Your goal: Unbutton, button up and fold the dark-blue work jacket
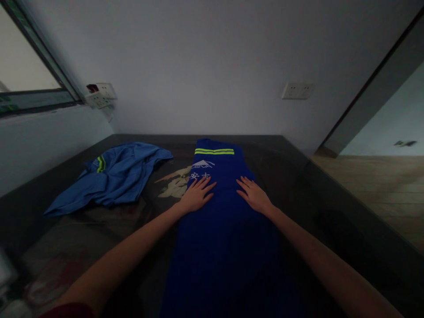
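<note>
A dark blue work garment (228,229) lies folded lengthwise down the middle of the dark table. It has a yellow-green reflective stripe near its far end and white lettering below that. My left hand (195,194) rests flat on its left edge, just under the lettering, fingers spread. On the right edge, at about the same height, my right hand (254,194) lies flat with its fingers apart. Neither hand grips the cloth. The garment's near end runs out of view at the bottom.
A lighter blue garment (122,176) with a yellow-green stripe lies crumpled at the left. The dark glossy table (298,198) meets a wall with a socket plate (298,90) at the back. A power strip (97,99) hangs in the left corner, beside a window.
</note>
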A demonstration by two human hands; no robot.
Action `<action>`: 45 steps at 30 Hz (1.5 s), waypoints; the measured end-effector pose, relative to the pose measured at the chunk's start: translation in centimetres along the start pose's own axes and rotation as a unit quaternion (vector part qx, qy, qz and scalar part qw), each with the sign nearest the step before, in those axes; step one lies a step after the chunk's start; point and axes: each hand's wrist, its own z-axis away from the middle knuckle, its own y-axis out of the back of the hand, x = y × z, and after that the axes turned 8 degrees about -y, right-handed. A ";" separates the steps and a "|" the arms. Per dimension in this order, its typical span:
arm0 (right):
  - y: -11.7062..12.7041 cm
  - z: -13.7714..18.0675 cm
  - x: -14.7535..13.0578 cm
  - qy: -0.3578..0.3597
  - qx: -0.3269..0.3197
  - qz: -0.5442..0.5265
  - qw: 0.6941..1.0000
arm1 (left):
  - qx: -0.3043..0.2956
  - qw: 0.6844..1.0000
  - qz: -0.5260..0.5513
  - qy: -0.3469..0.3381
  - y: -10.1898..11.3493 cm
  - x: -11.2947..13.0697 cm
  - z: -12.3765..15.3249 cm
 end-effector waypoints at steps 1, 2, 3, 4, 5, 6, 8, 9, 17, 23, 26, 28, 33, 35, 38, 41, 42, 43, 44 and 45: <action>0.1 0.0 0.0 0.001 0.003 -0.002 1.000 | 0.007 1.000 0.002 0.000 0.1 0.0 -0.1; 0.2 0.0 0.0 0.001 0.007 -0.006 1.000 | 0.016 1.000 0.005 0.001 0.2 0.0 -0.1; 0.3 0.0 -0.1 -0.001 0.013 -0.011 1.000 | 0.028 1.000 0.008 0.002 0.4 0.1 -0.1; 0.5 0.2 -0.2 -0.003 0.021 -0.017 1.000 | 0.043 0.999 0.010 0.004 0.7 0.2 0.1; 0.8 0.4 -0.4 -0.007 0.029 -0.024 0.999 | 0.058 0.998 0.011 0.004 1.0 0.5 0.3; 1.1 0.9 -0.6 -0.010 0.038 -0.032 0.999 | 0.071 0.997 0.014 0.002 1.3 0.8 0.8; 1.8 2.4 -1.1 -0.013 0.048 -0.048 0.998 | 0.083 0.996 0.027 -0.007 2.0 2.0 2.2; 2.2 3.4 -1.5 -0.010 0.047 -0.056 0.997 | 0.077 0.996 0.038 -0.015 2.3 2.8 3.1; 3.8 12.2 -3.9 0.024 -0.059 -0.037 0.997 | -0.013 0.994 0.074 -0.084 3.0 8.5 10.5; 3.5 12.9 -3.6 0.039 -0.035 -0.008 0.999 | -0.031 0.994 0.031 -0.096 2.9 8.7 10.6; 3.5 12.9 -3.6 0.044 -0.015 -0.013 0.999 | -0.016 0.995 0.029 -0.092 2.9 8.7 10.6; 3.8 13.2 -3.8 0.043 0.005 -0.012 0.999 | 0.016 0.995 0.038 -0.091 2.8 8.8 10.9; 5.7 14.8 -5.2 0.071 0.013 -0.028 0.997 | 0.072 0.984 0.071 -0.146 3.8 9.9 12.6; 6.7 15.5 -6.0 0.078 -0.004 -0.066 0.995 | 0.045 0.980 0.099 -0.168 4.7 10.8 13.3; 7.6 16.3 -7.0 0.103 -0.042 -0.110 0.988 | -0.017 0.974 0.135 -0.180 5.7 12.1 14.1; 7.2 16.8 -7.3 0.137 -0.076 -0.116 0.981 | -0.059 0.971 0.137 -0.189 5.6 12.5 14.3; 6.8 17.0 -7.1 0.144 -0.080 -0.110 0.980 | -0.068 0.970 0.132 -0.192 5.3 12.4 14.3; 6.5 17.2 -6.9 0.148 -0.079 -0.103 0.980 | -0.074 0.970 0.127 -0.194 5.0 12.3 14.3; 6.2 17.4 -6.6 0.149 -0.074 -0.095 0.981 | -0.076 0.970 0.125 -0.195 4.6 12.1 14.3; 6.1 17.7 -6.2 0.147 -0.066 -0.090 0.983 | -0.074 0.970 0.127 -0.195 4.4 11.9 14.3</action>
